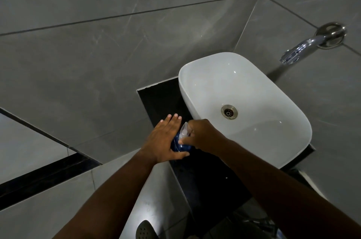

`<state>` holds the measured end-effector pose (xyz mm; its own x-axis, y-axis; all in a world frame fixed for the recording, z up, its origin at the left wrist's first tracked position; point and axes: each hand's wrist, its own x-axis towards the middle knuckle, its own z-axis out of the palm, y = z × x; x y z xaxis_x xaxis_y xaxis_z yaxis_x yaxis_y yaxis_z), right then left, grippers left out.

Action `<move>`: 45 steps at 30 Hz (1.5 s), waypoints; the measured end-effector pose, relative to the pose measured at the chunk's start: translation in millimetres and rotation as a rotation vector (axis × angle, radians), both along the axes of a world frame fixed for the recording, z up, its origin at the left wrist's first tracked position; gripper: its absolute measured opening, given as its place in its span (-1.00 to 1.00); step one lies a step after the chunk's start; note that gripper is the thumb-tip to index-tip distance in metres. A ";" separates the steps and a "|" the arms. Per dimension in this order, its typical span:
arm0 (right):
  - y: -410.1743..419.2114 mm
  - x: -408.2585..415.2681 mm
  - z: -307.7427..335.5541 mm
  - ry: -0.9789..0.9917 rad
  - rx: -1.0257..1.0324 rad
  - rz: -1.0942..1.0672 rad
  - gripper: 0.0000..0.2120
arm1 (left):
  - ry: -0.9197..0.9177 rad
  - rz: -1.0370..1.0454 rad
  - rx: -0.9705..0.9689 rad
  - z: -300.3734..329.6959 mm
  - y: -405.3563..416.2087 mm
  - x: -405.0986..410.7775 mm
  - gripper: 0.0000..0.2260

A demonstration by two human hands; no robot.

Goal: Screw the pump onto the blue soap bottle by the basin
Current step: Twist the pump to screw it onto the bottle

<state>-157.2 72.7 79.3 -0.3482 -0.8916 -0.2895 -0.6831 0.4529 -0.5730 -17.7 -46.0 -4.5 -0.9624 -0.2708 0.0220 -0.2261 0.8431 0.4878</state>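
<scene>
both forearms reach in from below toward the dark table (211, 176) beside the white basin (254, 101). blue soap bottle (182, 147) stands upright between the hands, its long axis pointing up at the camera. left hand (166, 139) lies open-fingered against its side, bracing. right hand (203, 135), the nearer grip, is pinched closed on the clear pump (183, 131) directly atop the neck.

Both forearms are showing bare from the bottom edge of the view up to the wrists, with no sleeve reaching them. The left hand (166, 139) and the right hand (205, 137) are wearing no gloves, and the fingernails are showing short and unpainted.
</scene>
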 end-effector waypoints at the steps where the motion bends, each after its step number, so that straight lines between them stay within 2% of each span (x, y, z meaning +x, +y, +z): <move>1: 1.1 1.0 0.4 -0.032 -0.030 -0.002 -0.63 | -0.002 0.003 0.005 -0.2 0.2 0.0 0.03; 3: 3.1 3.4 2.3 -0.085 -0.091 0.032 -0.58 | 0.005 0.015 0.028 -0.4 1.0 1.3 0.03; 7: 9.3 4.6 -2.4 -0.056 -0.145 0.039 -0.74 | 0.007 0.030 0.031 1.2 3.7 0.7 0.03; 11: 11.0 9.6 -5.5 -0.059 -0.160 -0.086 -0.67 | -0.005 0.034 0.015 0.4 3.6 -0.6 0.02; 16: 12.7 5.9 -1.3 -0.134 -0.147 0.005 -0.70 | 0.010 0.037 0.042 -1.0 3.6 -0.1 0.03; 19: 11.8 6.5 -2.9 -0.202 -0.048 -0.122 -0.75 | -0.001 0.040 0.042 -0.9 4.1 -0.2 0.03; 23: 14.1 10.9 -9.1 -0.175 -0.144 -0.158 -0.73 | -0.006 0.055 0.034 1.1 6.5 -0.5 0.02; 26: 18.2 8.8 -6.6 -0.287 -0.131 -0.087 -0.70 | -0.008 0.064 0.032 3.7 6.5 0.1 0.02; 29: 20.6 5.7 -4.2 -0.357 -0.094 -0.089 -0.79 | -0.028 0.065 0.047 5.8 6.8 0.4 0.02; 35: 18.3 16.0 -10.5 -0.269 -0.156 -0.185 -0.74 | -0.027 0.079 0.047 3.9 8.3 -0.3 0.00; 39: 21.9 11.1 -13.5 -0.378 -0.177 -0.158 -0.69 | -0.016 0.079 0.060 1.6 7.0 -0.6 0.01; 43: 20.6 8.7 -16.0 -0.324 -0.191 -0.142 -0.87 | -0.009 0.083 0.067 -1.0 7.6 -2.1 0.03; 45: 17.9 10.2 -16.2 -0.326 -0.187 -0.186 -0.85 | -0.006 0.090 0.070 -2.1 7.3 -1.5 0.02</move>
